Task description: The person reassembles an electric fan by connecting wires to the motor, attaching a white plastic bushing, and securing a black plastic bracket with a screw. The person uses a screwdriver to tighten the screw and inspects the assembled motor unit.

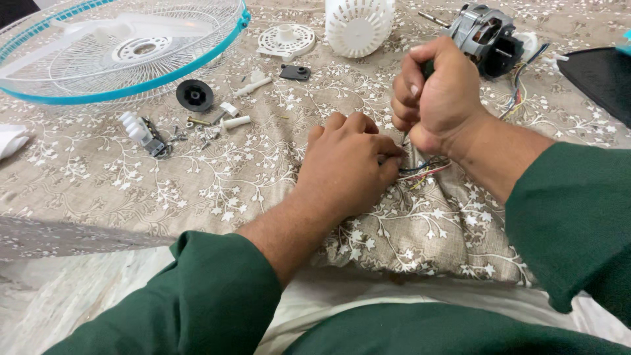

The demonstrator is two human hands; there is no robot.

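Note:
My left hand (pixel 351 164) lies palm down on the floral cloth (pixel 131 184), its fingertips pinching a bundle of thin coloured wires (pixel 427 169). What the wires join is hidden under the hand. My right hand (pixel 437 92) is fisted around a dark tool handle (pixel 428 66), held upright, with the tool's thin shaft pointing down to where the left fingers hold the wires. Both forearms wear green sleeves.
A fan grille with a blue rim (pixel 125 49) lies at the back left. Nearby are a black round cap (pixel 194 94), a white switch block (pixel 138 128), screws and white pins. A white ribbed housing (pixel 358 26), a round white plate (pixel 286 41) and a fan motor with wires (pixel 486 33) sit behind.

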